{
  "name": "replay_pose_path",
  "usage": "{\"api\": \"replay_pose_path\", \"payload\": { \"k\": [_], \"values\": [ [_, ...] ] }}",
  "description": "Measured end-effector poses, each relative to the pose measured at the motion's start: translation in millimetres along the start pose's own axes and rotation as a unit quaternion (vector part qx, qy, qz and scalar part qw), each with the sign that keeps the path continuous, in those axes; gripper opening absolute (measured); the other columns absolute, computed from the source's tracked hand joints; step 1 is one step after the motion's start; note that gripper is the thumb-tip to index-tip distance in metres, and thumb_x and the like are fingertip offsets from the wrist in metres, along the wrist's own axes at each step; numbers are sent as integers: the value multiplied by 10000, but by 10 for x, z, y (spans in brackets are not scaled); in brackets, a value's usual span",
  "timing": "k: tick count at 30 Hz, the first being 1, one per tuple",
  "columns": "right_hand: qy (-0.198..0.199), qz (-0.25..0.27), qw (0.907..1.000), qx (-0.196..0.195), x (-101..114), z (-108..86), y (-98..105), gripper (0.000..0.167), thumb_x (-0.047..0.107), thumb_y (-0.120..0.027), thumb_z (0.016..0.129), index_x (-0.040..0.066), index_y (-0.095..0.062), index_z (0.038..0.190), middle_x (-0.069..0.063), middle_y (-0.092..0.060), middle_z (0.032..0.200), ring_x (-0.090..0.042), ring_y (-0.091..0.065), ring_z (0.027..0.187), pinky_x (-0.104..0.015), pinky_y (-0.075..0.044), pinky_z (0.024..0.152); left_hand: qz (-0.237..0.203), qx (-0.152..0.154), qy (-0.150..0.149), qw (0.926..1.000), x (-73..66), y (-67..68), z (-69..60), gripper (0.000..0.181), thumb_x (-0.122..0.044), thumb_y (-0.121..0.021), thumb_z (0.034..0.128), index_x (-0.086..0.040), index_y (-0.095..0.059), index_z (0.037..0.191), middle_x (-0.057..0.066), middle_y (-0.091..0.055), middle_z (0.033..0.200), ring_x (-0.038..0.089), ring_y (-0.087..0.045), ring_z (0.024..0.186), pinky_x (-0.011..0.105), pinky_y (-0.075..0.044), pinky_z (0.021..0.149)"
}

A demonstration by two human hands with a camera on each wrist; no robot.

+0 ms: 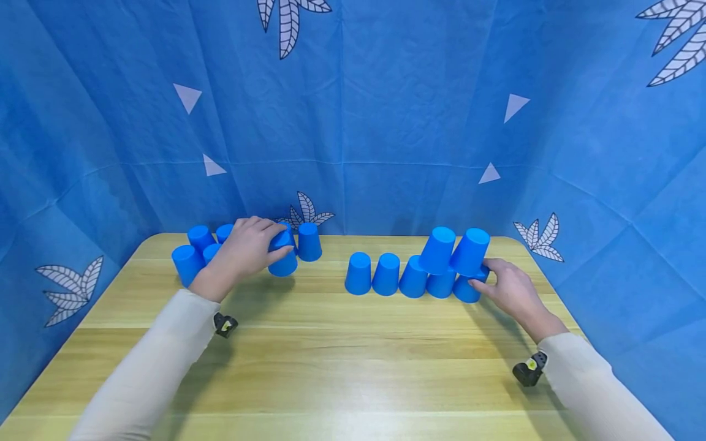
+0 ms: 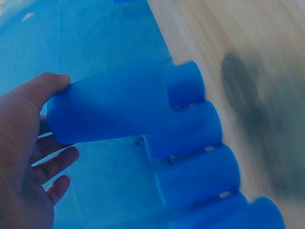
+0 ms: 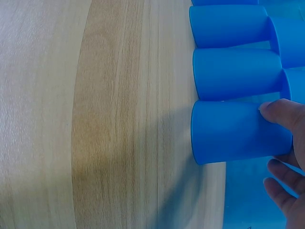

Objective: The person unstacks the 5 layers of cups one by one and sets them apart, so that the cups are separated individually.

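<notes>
Your left hand (image 1: pixel 246 247) gripped a blue cup (image 1: pixel 284 263) toward the worktop's (image 1: pixel 353 355) far left; your right hand (image 1: pixel 513 289) pinched the right-end cup (image 1: pixel 466 292) of a 5-cup row (image 1: pixel 358 274), beneath 2 upper cups (image 1: pixel 438 251).

From the head view's lower left, the left arm (image 1: pixel 151 364) is slanting inward, its left hand (image 1: pixel 249 246) pinching between thumb and fingers left of centre. From the lower right, the right arm (image 1: pixel 598 383) is angling up and leftward, the right hand (image 1: pixel 512 288) gripping with its thumb extending leftward.
</notes>
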State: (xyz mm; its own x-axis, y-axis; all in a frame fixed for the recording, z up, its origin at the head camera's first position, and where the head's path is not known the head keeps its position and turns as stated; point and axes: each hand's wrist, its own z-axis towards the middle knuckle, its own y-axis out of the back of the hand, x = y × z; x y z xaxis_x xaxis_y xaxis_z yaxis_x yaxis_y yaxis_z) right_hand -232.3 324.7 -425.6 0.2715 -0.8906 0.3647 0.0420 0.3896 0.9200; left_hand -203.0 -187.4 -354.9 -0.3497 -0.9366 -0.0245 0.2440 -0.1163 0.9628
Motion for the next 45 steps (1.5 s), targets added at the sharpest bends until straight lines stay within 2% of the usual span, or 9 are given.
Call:
{"api": "replay_pose_path", "payload": {
  "k": [7, 16, 24, 37, 42, 45],
  "values": [
    [74, 3, 9999, -74, -3, -11, -4, 611, 293, -689, 913, -105, -496, 1335, -331, -535, 1295, -521, -486, 1192, -660, -370, 968, 7, 280, 399, 9988, 247, -108, -79, 554, -434, -605, 954, -36, -580, 1338, 211, -578, 1307, 420, -458, 1251, 603, -304, 1024],
    [137, -18, 9998, -160, -9, -7, -11, 612, 310, -697, 913, -108, -510, 1319, -331, -543, 1283, -517, -497, 1181, -655, -381, 961, 78, 690, 861, 9939, 489, -257, -156, 599, -444, -598, 955, -22, -534, 1376, 254, -522, 1364, 468, -403, 1289, 642, -267, 1039],
    [112, -9, 9999, -130, 28, -11, 5, 599, 293, -699, 913, -110, -513, 1315, -329, -551, 1273, -510, -505, 1176, -645, -389, 961, 100, 799, 920, 9925, 633, -351, -214, 599, -433, -592, 961, -6, -529, 1377, 268, -525, 1350, 471, -401, 1285, 644, -300, 998],
    [40, 3, 10000, -78, 18, -26, 5, 608, 296, -687, 918, -111, -498, 1330, -332, -532, 1298, -517, -489, 1191, -654, -375, 969, 149, 763, 991, 9920, 657, -381, -266, 631, -440, -588, 963, -10, -488, 1414, 260, -486, 1397, 476, -357, 1324, 674, -259, 1015],
    [36, -13, 10000, -89, 15, -17, -7, 597, 284, -692, 915, -106, -503, 1327, -330, -534, 1297, -516, -488, 1193, -653, -373, 971, 37, 498, 950, 9942, 589, -340, -229, 657, -503, -576, 952, -49, -492, 1419, 228, -481, 1410, 455, -358, 1327, 660, -259, 1026],
    [41, -26, 9999, -98, 18, -10, -15, 596, 285, -697, 914, -104, -506, 1324, -330, -534, 1296, -516, -489, 1193, -652, -376, 970, -23, 281, 778, 9966, 487, -289, -178, 629, -480, -597, 947, -55, -515, 1404, 211, -498, 1400, 442, -374, 1321, 651, -261, 1035]
  ]
}}
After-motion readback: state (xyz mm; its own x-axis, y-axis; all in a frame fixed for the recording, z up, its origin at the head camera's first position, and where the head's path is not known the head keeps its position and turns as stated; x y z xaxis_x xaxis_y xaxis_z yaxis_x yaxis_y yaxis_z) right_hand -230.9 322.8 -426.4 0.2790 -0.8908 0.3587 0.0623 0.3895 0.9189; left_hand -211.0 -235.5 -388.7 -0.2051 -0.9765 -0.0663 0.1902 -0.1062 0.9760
